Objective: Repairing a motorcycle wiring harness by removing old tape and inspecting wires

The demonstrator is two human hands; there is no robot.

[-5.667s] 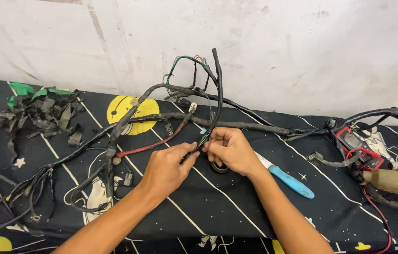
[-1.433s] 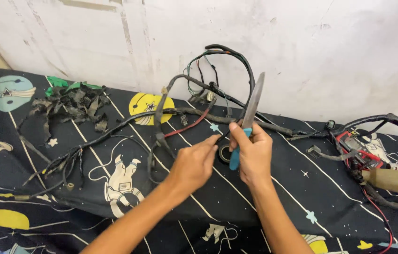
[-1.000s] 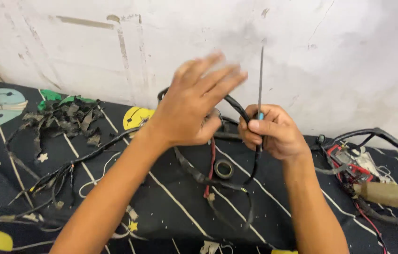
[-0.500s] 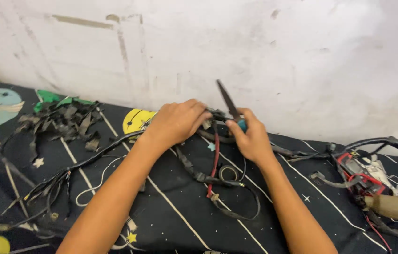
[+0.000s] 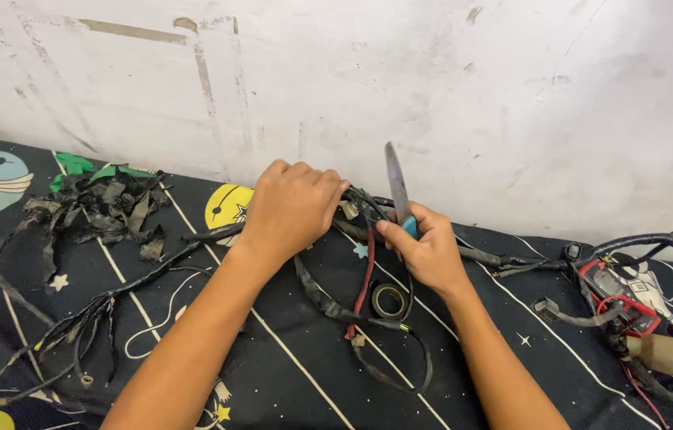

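My left hand [image 5: 292,209] is closed palm-down over a bundle of black wires [image 5: 217,232] near the wall. My right hand [image 5: 425,248] grips a knife [image 5: 396,187] by its blue handle, blade pointing up and slightly left, close to the left hand's fingertips. Loops of the wire harness, with a red wire [image 5: 366,277], hang down below both hands. A small roll of black tape [image 5: 389,300] lies on the cloth under my right hand.
A black cloth with space cartoons [image 5: 2,263] covers the surface. A heap of stripped black tape scraps [image 5: 105,209] lies at the left. More harness with a red connector and a tan part [image 5: 639,318] sits at the right. A white wall [image 5: 432,95] stands behind.
The knife was picked up from the cloth by my right hand. Both hands rose with the harness, then came down; the left hand now presses on the wires and the blade has turned more upright.
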